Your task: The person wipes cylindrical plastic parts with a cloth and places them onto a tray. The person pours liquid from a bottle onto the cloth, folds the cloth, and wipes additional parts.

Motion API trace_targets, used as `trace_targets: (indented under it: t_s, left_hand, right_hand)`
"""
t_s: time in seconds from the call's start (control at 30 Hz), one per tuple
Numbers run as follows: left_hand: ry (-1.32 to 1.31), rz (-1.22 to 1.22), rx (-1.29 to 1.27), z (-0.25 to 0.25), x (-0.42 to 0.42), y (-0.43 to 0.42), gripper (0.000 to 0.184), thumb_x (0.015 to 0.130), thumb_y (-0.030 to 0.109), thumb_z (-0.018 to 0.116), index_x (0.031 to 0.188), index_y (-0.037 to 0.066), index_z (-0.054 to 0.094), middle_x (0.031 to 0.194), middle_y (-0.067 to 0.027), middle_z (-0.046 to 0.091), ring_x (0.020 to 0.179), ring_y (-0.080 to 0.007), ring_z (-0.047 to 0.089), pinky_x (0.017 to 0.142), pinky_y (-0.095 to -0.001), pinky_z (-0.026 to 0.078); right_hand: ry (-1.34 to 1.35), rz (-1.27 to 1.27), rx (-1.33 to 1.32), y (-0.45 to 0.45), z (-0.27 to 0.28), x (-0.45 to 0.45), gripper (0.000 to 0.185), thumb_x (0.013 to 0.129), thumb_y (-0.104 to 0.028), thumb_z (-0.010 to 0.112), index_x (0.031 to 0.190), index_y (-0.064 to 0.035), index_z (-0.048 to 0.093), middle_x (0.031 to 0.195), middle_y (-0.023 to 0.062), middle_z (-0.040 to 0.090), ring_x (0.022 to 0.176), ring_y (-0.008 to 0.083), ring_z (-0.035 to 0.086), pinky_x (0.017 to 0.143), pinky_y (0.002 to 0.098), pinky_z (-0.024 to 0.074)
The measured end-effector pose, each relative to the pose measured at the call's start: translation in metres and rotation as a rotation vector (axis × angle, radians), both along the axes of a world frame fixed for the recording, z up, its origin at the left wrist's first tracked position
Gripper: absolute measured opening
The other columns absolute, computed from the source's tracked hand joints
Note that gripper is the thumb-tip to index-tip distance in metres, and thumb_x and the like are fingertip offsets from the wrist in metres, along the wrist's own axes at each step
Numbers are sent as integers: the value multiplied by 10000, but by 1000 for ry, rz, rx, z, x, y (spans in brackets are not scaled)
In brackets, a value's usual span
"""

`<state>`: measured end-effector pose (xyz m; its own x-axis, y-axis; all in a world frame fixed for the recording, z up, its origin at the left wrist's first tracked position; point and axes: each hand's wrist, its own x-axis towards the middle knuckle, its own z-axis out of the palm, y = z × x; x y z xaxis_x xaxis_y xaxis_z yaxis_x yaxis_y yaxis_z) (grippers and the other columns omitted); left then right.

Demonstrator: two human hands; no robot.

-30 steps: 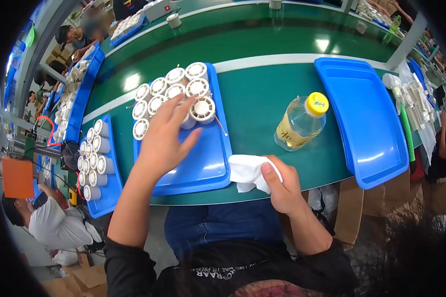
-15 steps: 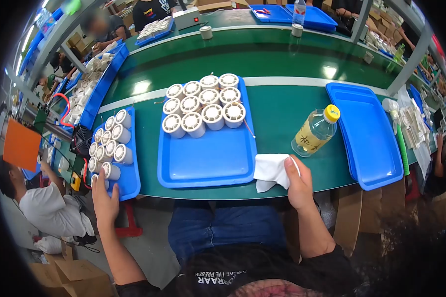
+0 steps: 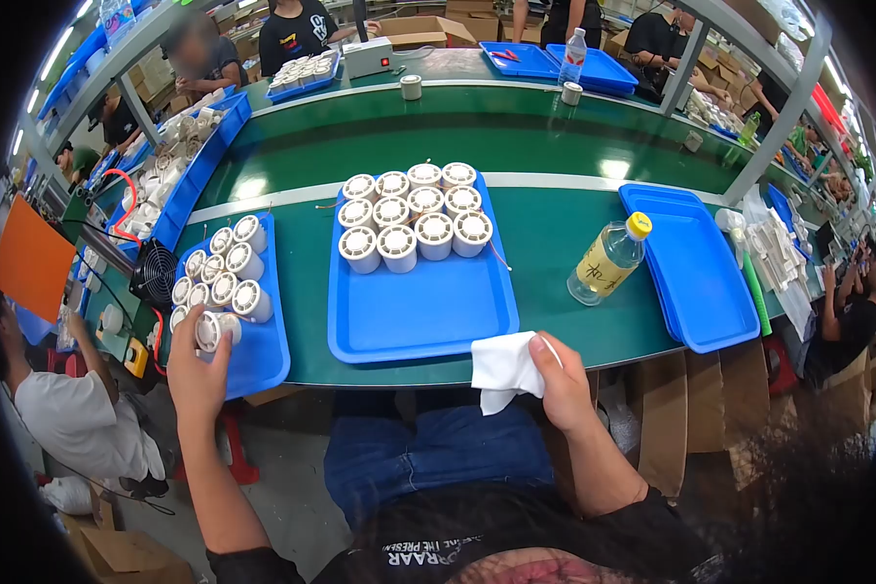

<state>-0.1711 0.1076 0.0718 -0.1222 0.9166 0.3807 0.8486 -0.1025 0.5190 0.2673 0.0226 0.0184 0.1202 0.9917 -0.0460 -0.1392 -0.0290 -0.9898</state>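
My left hand (image 3: pixel 199 365) is at the near end of the left blue tray (image 3: pixel 263 362), thumb and fingers around a white cylindrical part (image 3: pixel 214 332) with a slotted round top. Several more such parts (image 3: pixel 222 288) stand or lean behind it in that tray. My right hand (image 3: pixel 563 384) pinches a white cloth (image 3: pixel 501 372) at the table's front edge, just below the middle blue tray (image 3: pixel 423 316). Rows of matching white parts (image 3: pixel 396 243) stand upright in the back half of the middle tray, some with thin wires showing.
Right of the middle tray stands a bottle (image 3: pixel 605 261) with a yellow cap. Stacked blue trays (image 3: pixel 706 292) lie beyond it. A small black fan (image 3: pixel 153 273) and an orange panel (image 3: pixel 32 261) are at left. Other people sit around the green table (image 3: pixel 360 131).
My left hand's fingers have closed around the near white part, which is now tilted. My right hand and the cloth are a little lower and further left. The camera view has shifted slightly.
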Motion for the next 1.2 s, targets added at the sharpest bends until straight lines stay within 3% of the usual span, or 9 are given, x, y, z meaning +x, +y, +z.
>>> trace_targets:
  t_s: [0.1, 0.17, 0.33, 0.53, 0.73, 0.83, 0.97, 1.07, 1.2]
  left_hand:
    - [-502, -162, -50, 9, 35, -42, 543, 873, 16, 721, 1387, 15, 543, 1212, -122, 649, 1075, -196, 667, 822, -292, 555]
    - [-831, -333, -228, -1, 54, -68, 576, 856, -10, 714, 1397, 30, 523, 1309, -122, 585, 1136, -221, 643, 897, -322, 563]
    - [-934, -646, -192, -48, 92, -105, 521, 840, -61, 706, 1333, 34, 565, 1474, -153, 432, 1354, -249, 490, 1062, -377, 488]
    - [-1143, -615, -321, -68, 91, -125, 398, 977, 38, 608, 1369, 12, 543, 1517, -150, 398, 1378, -254, 468, 1116, -400, 429]
    - [-1062, -494, -423, -61, 93, -127, 556, 918, 77, 739, 1429, 67, 521, 1441, -103, 478, 1365, -221, 485, 1116, -396, 454]
    - [-1071, -516, -439, -60, 96, -125, 587, 913, 80, 745, 1449, 71, 505, 1435, -95, 467, 1358, -217, 489, 1114, -389, 458]
    - [-1134, -479, -418, -75, 100, -122, 642, 890, 69, 769, 1464, 55, 481, 1453, -97, 421, 1332, -221, 503, 1115, -397, 461]
    - [-1216, -428, -465, -76, 102, -120, 681, 860, 69, 802, 1455, 42, 473, 1337, -106, 536, 1271, -211, 553, 1099, -396, 475]
    - [-1351, -419, -515, -79, 110, -121, 645, 830, 75, 826, 1388, 2, 510, 1228, -90, 622, 1179, -185, 602, 1042, -372, 509]
  right_hand:
    - [81, 119, -73, -1, -5, -24, 388, 1104, -326, 468, 1164, 9, 652, 1009, 18, 662, 921, 76, 568, 836, 251, 456]
    - [-47, 286, -93, -1, -11, -38, 382, 1107, -331, 458, 1167, -2, 642, 1008, 19, 650, 901, 76, 550, 823, 256, 455]
    - [-29, 523, -140, 9, -13, -92, 359, 1100, -339, 470, 1138, -20, 631, 914, 19, 639, 812, 76, 559, 728, 243, 464]
    - [60, 562, -245, 3, -12, -129, 309, 1057, -312, 577, 1047, -9, 637, 804, 44, 650, 669, 76, 591, 594, 249, 495]
    - [-66, 567, -222, -4, -27, -127, 332, 1044, -319, 583, 1028, 4, 657, 786, 29, 640, 684, 83, 561, 605, 248, 430]
    - [-22, 552, -231, 0, -14, -127, 356, 1043, -330, 560, 1039, 11, 660, 810, 37, 640, 715, 90, 566, 634, 252, 437]
    - [14, 543, -227, 5, -32, -107, 367, 1048, -284, 536, 1194, 39, 629, 1050, 74, 683, 937, 141, 638, 833, 292, 490]
    - [102, 323, -144, 6, -41, -101, 440, 1071, -322, 496, 1284, 47, 609, 1156, 105, 674, 1052, 159, 616, 946, 302, 451]
    - [-605, 393, 520, -10, 11, -115, 419, 1047, -282, 499, 1326, 22, 576, 1228, 174, 641, 1117, 310, 618, 1003, 432, 450]
